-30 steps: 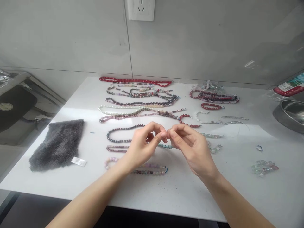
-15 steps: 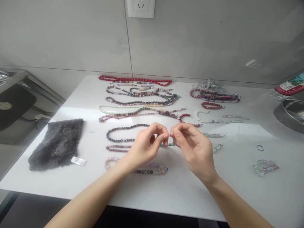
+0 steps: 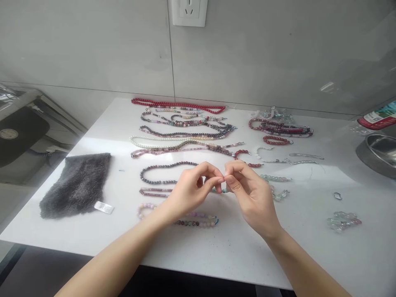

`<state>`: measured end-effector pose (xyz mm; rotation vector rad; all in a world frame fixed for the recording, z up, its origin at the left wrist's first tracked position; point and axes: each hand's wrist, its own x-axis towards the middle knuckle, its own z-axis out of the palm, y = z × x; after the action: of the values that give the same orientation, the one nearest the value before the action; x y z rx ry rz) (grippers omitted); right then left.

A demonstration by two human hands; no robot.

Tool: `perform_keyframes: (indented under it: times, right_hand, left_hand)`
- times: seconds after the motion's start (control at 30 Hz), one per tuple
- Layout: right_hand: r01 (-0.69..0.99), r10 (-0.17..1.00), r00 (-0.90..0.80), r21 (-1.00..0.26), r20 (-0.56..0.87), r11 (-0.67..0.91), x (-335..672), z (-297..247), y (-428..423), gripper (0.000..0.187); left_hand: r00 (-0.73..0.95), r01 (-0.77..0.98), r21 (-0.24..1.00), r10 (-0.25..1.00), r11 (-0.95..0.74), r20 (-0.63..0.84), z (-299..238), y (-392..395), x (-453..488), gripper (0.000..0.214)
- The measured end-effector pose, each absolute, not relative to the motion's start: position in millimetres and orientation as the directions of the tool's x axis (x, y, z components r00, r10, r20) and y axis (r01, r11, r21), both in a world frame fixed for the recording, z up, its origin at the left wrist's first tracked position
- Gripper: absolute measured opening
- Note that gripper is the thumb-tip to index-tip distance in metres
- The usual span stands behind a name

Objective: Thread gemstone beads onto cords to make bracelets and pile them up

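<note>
My left hand (image 3: 192,186) and right hand (image 3: 256,197) pinch closed, fingertips meeting near the teal beads (image 3: 225,191); what they grip I can't tell.

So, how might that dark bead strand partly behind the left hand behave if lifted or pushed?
The dark bead strand would probably droop, since it lies curved. Its beads look rounded, so it may feel somewhat slippery. Pushed, it would likely change shape rather than tip, as it lies flat.
</note>
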<state>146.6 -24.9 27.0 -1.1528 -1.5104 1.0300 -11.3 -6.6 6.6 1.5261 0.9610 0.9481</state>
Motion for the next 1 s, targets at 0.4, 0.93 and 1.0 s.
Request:
perform_keyframes:
  times: [0.4, 0.93, 1.0]
  right_hand:
    - [0.074, 0.985, -0.083, -0.984, 0.154, 0.160, 142.0, 26.4, -26.1, 0.013]
    - [0.208, 0.983, -0.036, -0.961, 0.182, 0.185, 144.7, 22.6, -28.1, 0.012]
    - [0.201, 0.987, -0.045, -0.966, 0.154, 0.160, 145.3, 21.7, -28.7, 0.015]
  left_hand:
    - [0.356, -0.073, 0.993, 0.928, -0.090, 0.110, 13.7, -8.8, -12.8, 0.022]
    - [0.286, 0.030, 0.970, 0.932, -0.242, 0.223, 6.6, -9.2, -10.9, 0.015]
    - [0.257, 0.012, 0.961, 0.930, -0.275, 0.263, 5.0, -9.2, -10.4, 0.013]
